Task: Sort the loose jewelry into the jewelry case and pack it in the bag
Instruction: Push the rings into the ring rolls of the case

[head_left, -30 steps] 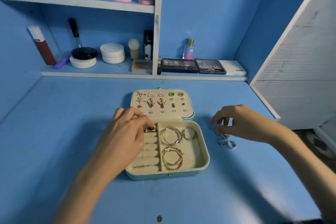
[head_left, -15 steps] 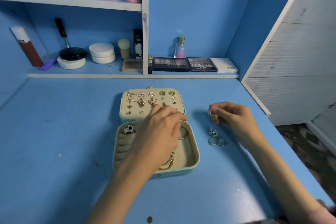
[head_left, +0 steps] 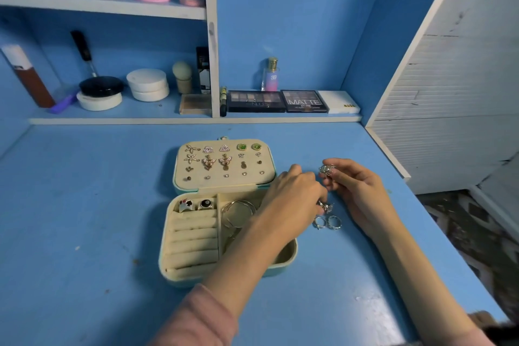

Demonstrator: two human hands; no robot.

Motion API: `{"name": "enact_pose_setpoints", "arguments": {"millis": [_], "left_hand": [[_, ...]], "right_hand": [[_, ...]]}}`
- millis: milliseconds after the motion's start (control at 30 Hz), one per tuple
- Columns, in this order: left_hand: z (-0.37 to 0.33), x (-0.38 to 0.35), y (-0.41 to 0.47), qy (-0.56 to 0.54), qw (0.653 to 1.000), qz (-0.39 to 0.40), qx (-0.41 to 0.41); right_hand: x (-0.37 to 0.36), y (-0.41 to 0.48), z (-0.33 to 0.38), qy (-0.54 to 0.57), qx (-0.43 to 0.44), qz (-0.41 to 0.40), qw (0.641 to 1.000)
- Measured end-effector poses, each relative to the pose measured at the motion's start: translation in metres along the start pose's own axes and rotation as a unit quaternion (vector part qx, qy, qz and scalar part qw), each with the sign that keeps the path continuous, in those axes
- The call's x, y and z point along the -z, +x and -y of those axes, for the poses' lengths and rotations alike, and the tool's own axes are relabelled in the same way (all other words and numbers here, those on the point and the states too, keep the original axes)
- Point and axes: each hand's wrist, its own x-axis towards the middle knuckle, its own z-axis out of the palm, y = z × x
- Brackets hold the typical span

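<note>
The open jewelry case [head_left: 283,260] lies mid-table. Its lid [head_left: 224,161] carries several earrings. Two dark-stoned rings [head_left: 196,204] sit in the ring rolls, and hoop bangles [head_left: 238,212] lie in the right compartment. My left hand [head_left: 292,196] reaches across the case, its curled fingertips down on a silver ring [head_left: 326,207] on the table. Whether they grip the ring is hidden. My right hand [head_left: 356,191] pinches another ornate silver ring [head_left: 325,170] just above the table. Two more silver rings [head_left: 328,222] lie loose beside the case. No bag is in view.
A blue table [head_left: 84,233] ends at a white slatted panel [head_left: 449,121] on the right. The back shelf [head_left: 196,120] holds eyeshadow palettes [head_left: 276,101], compacts, a perfume bottle [head_left: 271,74] and brushes. An upper shelf holds pink jars.
My left hand left the ring rolls and crossed right over the case to the loose rings. My right hand lifted one silver ring off the table.
</note>
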Motion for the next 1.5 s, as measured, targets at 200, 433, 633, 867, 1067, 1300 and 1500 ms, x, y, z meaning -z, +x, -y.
{"name": "enact_pose_setpoints", "arguments": {"millis": [200, 433, 633, 867, 1067, 1300, 1500], "left_hand": [[0.019, 0.017, -0.021, -0.181, 0.973, -0.122, 0.071], [0.083, 0.075, -0.113, -0.243, 0.946, -0.098, 0.192], [0.103, 0.091, -0.147, -0.196, 0.954, -0.035, 0.225], [0.103, 0.083, -0.147, -0.15, 0.966, 0.019, 0.21], [0.106, 0.084, -0.146, -0.133, 0.969, 0.042, 0.202], [0.11, 0.09, -0.144, -0.11, 0.974, 0.1, 0.171], [0.113, 0.089, -0.139, -0.137, 0.974, 0.106, 0.144]], "right_hand": [[0.001, 0.0, 0.004, 0.046, -0.012, 0.001, 0.999], [-0.017, -0.012, 0.005, -0.161, 0.06, 0.0, 0.985], [-0.082, -0.039, 0.023, -0.178, 0.03, 0.144, 0.973], [-0.128, -0.05, 0.018, -0.311, 0.06, 0.273, 0.908], [-0.136, -0.055, 0.011, -0.411, 0.12, 0.271, 0.862], [-0.138, -0.057, 0.008, -0.421, 0.15, 0.268, 0.853], [-0.136, -0.053, -0.006, -0.414, 0.188, 0.258, 0.852]]}}
